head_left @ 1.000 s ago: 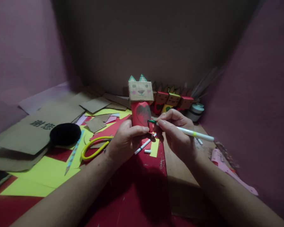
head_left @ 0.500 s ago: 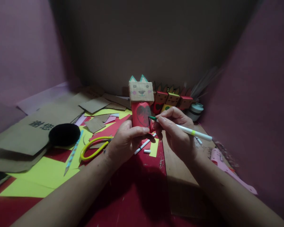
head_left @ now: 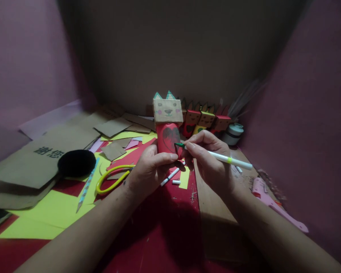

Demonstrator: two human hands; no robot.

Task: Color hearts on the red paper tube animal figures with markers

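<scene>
- Cat figure (head_left: pixel 168 118), in the head view: upright above the red table (head_left: pixel 159 235), its red body clasped low by the left hand (head_left: pixel 150 167).
- Right hand (head_left: pixel 210 159): thumb and fingers pinched together on a green-tipped pen (head_left: pixel 230 160).
- Since half a second ago, the tip has moved lower and inward on the dark heart (head_left: pixel 170 136); red patches remain, so colouring looks unfinished.
</scene>
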